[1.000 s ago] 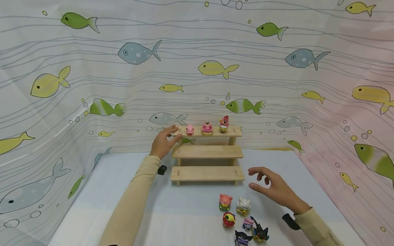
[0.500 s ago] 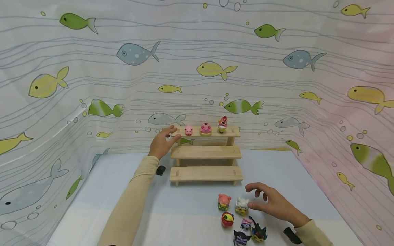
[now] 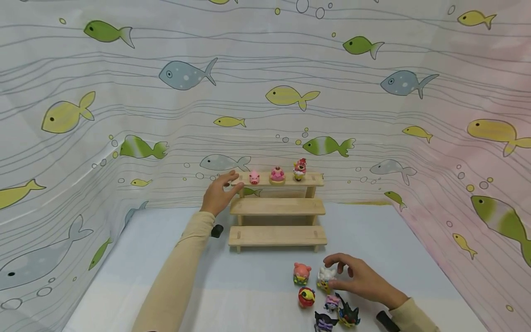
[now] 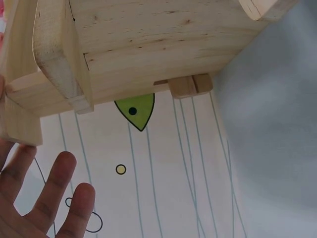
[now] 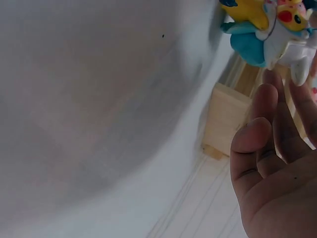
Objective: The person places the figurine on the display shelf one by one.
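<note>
My left hand (image 3: pixel 217 194) holds the left end of the top step of a three-tier wooden display stand (image 3: pixel 278 207), thumb in front. In the left wrist view, several fingers (image 4: pixel 59 171) stretch out by the board's end (image 4: pixel 22 121). My right hand (image 3: pixel 365 282) is at a small white-topped toy figure (image 3: pixel 325 274) on the table, thumb and forefinger on either side of it. The right wrist view has a figure in white, yellow and teal (image 5: pixel 250 47) right at the fingertips, its upper part cut off.
Near the right hand stand a pink-eared figure (image 3: pixel 301 274), a red round one (image 3: pixel 306 297), a small pink one (image 3: pixel 332 302) and two dark ones (image 3: pixel 348 314). A pig (image 3: pixel 254 177), a pink figure (image 3: pixel 277 175) and a red-hatted bear (image 3: pixel 299 170) occupy the top step.
My right hand has come down and left from beside the stand to the white-topped figure. The left hand stays at the top step, and the toys have not moved.
</note>
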### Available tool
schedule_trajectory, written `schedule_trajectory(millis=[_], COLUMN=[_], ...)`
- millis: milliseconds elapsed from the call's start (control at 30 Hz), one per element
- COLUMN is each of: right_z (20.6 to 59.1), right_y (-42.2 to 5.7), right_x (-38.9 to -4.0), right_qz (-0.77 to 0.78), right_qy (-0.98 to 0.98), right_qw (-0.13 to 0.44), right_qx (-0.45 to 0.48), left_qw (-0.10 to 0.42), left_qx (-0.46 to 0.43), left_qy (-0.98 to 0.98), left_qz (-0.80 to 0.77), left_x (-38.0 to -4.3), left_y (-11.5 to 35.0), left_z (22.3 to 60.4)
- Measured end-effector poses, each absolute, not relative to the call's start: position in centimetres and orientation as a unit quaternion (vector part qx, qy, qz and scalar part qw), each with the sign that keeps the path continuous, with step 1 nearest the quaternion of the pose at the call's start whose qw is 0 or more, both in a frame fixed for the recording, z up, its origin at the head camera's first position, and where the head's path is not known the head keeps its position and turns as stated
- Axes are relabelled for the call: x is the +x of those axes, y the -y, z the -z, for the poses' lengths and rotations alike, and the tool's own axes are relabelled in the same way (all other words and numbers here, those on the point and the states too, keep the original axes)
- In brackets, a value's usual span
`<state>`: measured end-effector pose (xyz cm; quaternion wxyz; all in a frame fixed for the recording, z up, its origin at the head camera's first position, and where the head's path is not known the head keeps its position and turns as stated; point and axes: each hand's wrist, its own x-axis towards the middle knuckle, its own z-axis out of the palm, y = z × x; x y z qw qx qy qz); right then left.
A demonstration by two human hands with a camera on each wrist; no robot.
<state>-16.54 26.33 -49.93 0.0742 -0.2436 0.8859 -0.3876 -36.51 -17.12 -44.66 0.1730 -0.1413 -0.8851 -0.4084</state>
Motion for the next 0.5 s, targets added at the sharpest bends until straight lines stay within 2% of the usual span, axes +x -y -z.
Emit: schedule_trajectory(millis=[500], right_z=[50.57], right_y=[-26.42], right_x=[-16.76], right_qz=[0.37], right_qy=[-0.89], right_qw=[0.049], right_qx=[-0.26], left_qw=[0.184], left_qx=[-0.145], left_qy=[0.883], left_qz=[0.407], left_x=[-36.49], left_y=[17.04], left_z=[44.68])
